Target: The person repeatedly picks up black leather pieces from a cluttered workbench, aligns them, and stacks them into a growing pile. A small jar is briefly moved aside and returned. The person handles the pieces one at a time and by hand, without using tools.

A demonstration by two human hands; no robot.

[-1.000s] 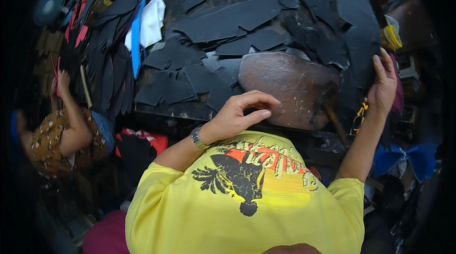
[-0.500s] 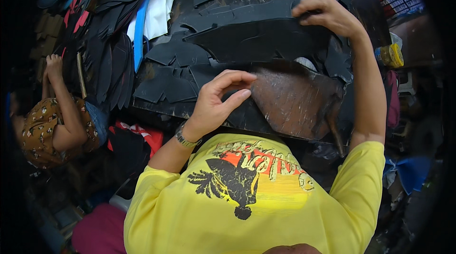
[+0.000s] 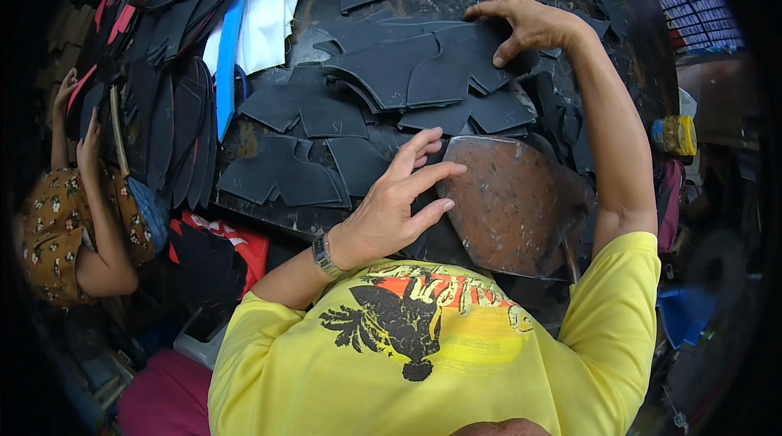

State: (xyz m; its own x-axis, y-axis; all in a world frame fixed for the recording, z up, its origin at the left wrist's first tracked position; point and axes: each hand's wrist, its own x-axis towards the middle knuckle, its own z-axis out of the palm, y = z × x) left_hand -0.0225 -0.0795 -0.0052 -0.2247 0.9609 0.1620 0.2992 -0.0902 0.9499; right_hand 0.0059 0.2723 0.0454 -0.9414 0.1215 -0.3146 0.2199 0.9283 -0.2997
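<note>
Cut pieces of thin black sheet, perhaps leather, lie over the dark worktable point(image 3: 309, 37). At the middle is a stack of shaped black pieces point(image 3: 415, 69), some with faint light marks. My right hand point(image 3: 533, 24) reaches over the right end of this stack, thumb and fingers spread; whether the fingertips press on it I cannot tell. Near the table's front edge my left hand point(image 3: 391, 204) hovers with its fingers apart and holds nothing. Its fingertips are beside a worn brown board point(image 3: 517, 208). More black pieces point(image 3: 281, 171) lie to the left of that hand.
A folded white cloth point(image 3: 273, 16) and a blue strip point(image 3: 232, 57) lie at the left, beside long black pieces point(image 3: 183, 126). Another person in a patterned brown top point(image 3: 81, 228) works at far left. A yellow-lidded jar point(image 3: 680, 136) stands at the right.
The long black sheet across the middle no longer shows; shaped pieces are seen there. My right hand has opened out and shifted left. My left hand has moved slightly down and right, its fingers spreading.
</note>
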